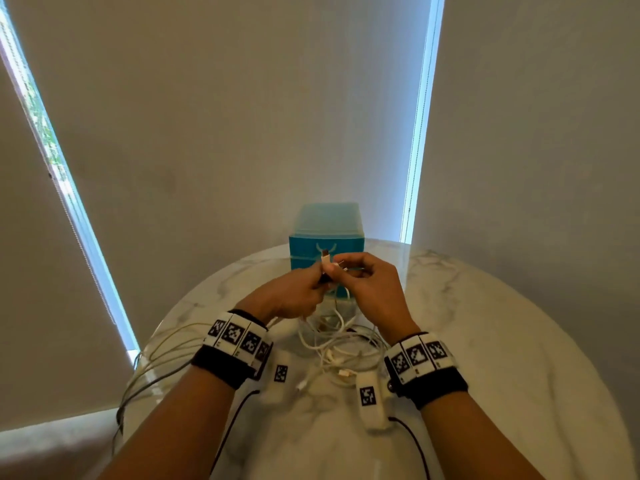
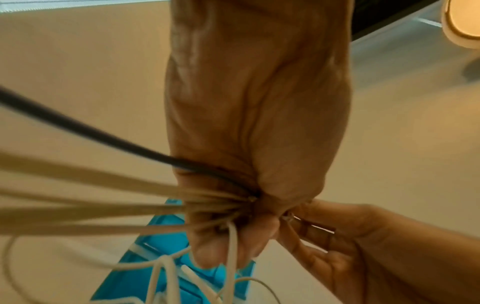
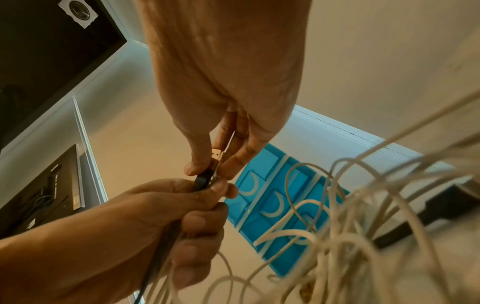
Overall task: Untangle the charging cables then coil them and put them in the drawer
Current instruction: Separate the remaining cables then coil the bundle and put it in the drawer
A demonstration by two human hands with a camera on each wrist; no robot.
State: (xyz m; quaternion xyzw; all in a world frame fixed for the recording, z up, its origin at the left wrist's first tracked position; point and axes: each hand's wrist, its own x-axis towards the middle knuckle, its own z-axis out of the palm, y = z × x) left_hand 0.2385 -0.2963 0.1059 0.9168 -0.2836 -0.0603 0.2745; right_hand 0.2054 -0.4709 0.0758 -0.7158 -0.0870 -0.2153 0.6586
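- While both hands are raised over the table (image 1: 485, 341), the left hand (image 1: 291, 296) is fisted round a bundle of cables (image 2: 91, 197): several white strands and one black lead (image 2: 78, 127).
- Right hand (image 1: 367, 282) pinches a plug (image 3: 217, 157) between thumb and fingertips, metal tip exposed; its other fingers are loosely curled. The two hands touch at the plug.
- White tangle (image 1: 341, 344) lies on the table at 6 o'clock from the hands, between the wrists; strands rise from it into the left fist.
- Further loops hang over the table edge at 8 o'clock.
- Drawer unit (image 1: 327, 251), blue, stands at 12 o'clock just behind the hands, near the far table edge; drawers look closed.
- Bare marble lies at 3 o'clock, out to the round rim.
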